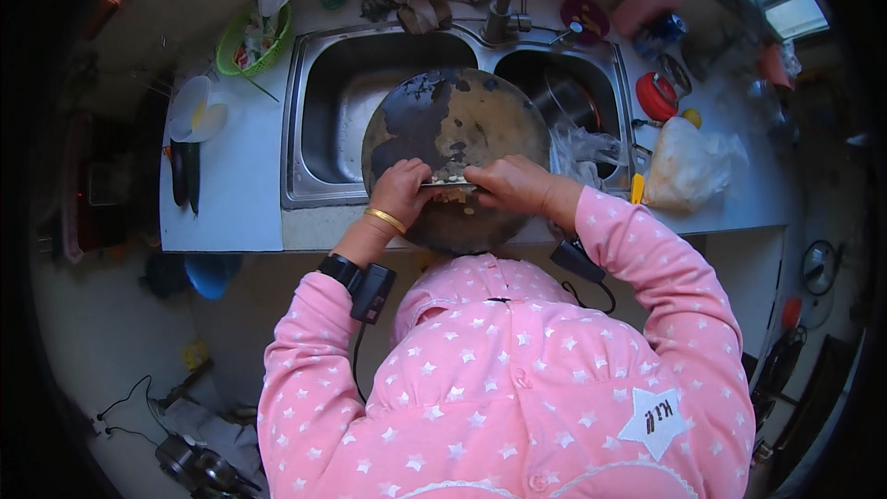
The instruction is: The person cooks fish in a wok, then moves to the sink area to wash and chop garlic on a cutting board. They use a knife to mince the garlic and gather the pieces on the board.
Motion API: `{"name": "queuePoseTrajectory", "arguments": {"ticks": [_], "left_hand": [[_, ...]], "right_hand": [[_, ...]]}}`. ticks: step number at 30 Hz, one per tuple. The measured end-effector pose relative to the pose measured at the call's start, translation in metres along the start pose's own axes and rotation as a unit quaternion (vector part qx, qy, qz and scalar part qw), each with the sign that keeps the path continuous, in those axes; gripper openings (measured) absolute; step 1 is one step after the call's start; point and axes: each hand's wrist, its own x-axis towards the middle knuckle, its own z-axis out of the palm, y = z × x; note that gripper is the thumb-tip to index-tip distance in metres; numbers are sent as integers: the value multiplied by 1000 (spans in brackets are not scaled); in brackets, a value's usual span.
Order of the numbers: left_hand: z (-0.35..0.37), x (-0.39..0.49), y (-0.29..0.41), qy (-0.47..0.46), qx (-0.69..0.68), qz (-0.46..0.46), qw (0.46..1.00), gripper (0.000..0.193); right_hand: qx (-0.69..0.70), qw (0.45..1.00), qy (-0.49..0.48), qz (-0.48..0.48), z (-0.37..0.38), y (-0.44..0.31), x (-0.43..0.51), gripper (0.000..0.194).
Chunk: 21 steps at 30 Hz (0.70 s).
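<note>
A round, dark-stained cutting board lies over the front of the sink, reaching past the counter's edge towards my body. My right hand is closed at the right end of a knife, whose handle is hidden in my grip. The blade shows nearly edge-on as a thin line. At its left end is my left hand, fingers on the far side and thumb on the near side. Small pale food pieces lie along the blade. Brownish bits are on the near side, too small to identify.
Behind the board is a double steel sink with a faucet and a dark pot. A green basket, plastic containers and dark long vegetables stand left. A plastic bag and yellow-handled tool lie right.
</note>
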Motion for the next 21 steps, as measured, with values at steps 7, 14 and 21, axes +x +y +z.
{"name": "queuePoseTrajectory", "arguments": {"ticks": [7, 14, 21], "left_hand": [[2, -1, 1, -23, 33, 20, 999, 21], [2, -1, -3, -49, -26, -17, 998, 24], [-1, 2, -2, -97, -22, -6, 995, 19]], "right_hand": [[7, 1000, 12, 21, 2, -5, -4, 25], [27, 999, 0, 32, 4, -7, -5, 26], [28, 999, -12, 45, 3, -11, -9, 26]]}}
